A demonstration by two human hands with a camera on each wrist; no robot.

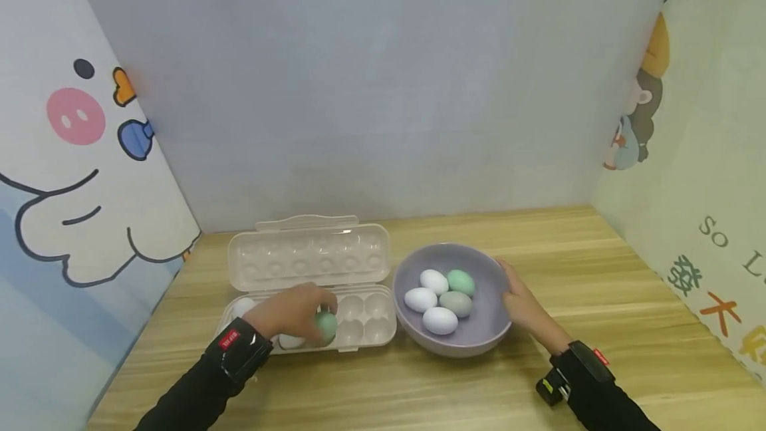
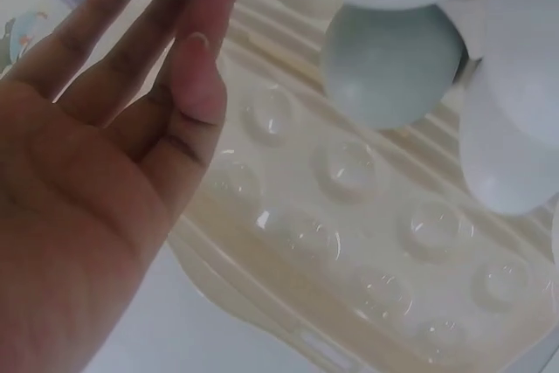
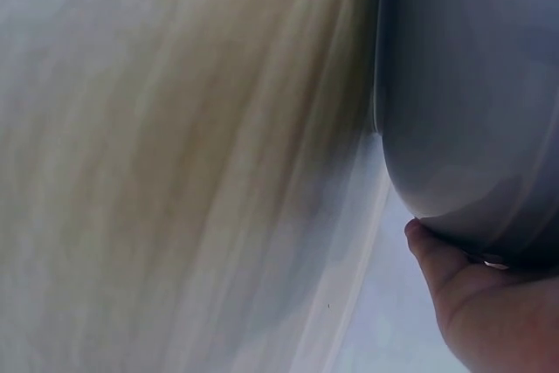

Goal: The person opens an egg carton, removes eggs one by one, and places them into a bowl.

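My left hand [image 1: 293, 313] pinches a green egg [image 1: 326, 327] between thumb and fingers, over the front half of a cream plastic egg carton [image 1: 365, 343]. White eggs [image 1: 243, 306] sit in the carton's left cells, partly covered by that hand. A grey-green egg [image 2: 393, 67] among them shows in the left wrist view. To the right stands a purple bowl [image 1: 413, 265] with three white eggs [image 1: 439, 320], a green egg [image 1: 461, 282] and a grey egg [image 1: 456, 304] inside. My right hand [image 1: 525, 301] grips the bowl's right side at the rim.
The carton's lid [image 1: 308, 258] lies folded back toward the rear wall, its dimpled inside facing up. Everything stands on a wood-grain table [image 1: 568, 251]. Printed panels [image 1: 718, 151] close off the left and right sides.
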